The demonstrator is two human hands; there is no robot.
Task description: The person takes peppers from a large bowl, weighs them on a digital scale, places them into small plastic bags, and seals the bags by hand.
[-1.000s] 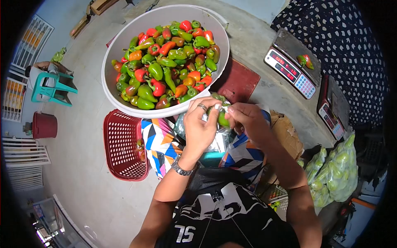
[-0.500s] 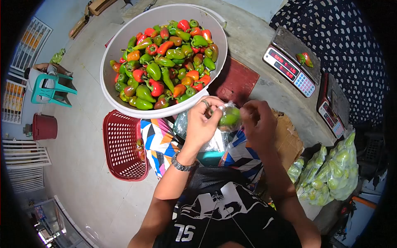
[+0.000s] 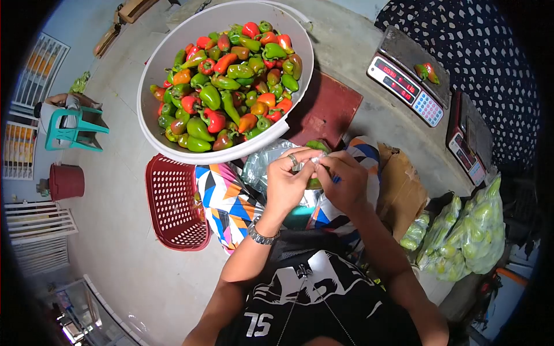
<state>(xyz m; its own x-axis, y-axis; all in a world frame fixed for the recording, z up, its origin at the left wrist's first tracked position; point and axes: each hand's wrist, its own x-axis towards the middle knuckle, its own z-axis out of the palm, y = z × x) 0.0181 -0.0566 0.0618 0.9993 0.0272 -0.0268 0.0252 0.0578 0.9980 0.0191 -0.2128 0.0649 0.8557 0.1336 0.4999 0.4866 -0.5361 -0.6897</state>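
Observation:
Between my fingertips is the gathered top of a small clear plastic bag (image 3: 321, 157), with green peppers (image 3: 314, 183) partly visible behind and below my fingers. My left hand (image 3: 290, 180) pinches the bag from the left and wears a ring. My right hand (image 3: 344, 180) pinches it from the right, its fingertips close against the left ones. Under my hands lies a stack of clear plastic bags (image 3: 261, 167) over my lap. Just beyond stands a large white tub (image 3: 151, 134) full of red, green and orange peppers (image 3: 225, 86).
A red perforated basket (image 3: 173, 207) stands on the floor at left. Two digital scales (image 3: 404, 89) are at right, one holding a pepper (image 3: 426, 72). Filled clear bags (image 3: 470, 236) and cardboard (image 3: 401, 190) are at lower right. A person (image 3: 60, 109) sits on a green chair (image 3: 75, 128).
My right hand has come back to the left hand after moving apart from it, and both now pinch the bag's top. The view has shifted slightly.

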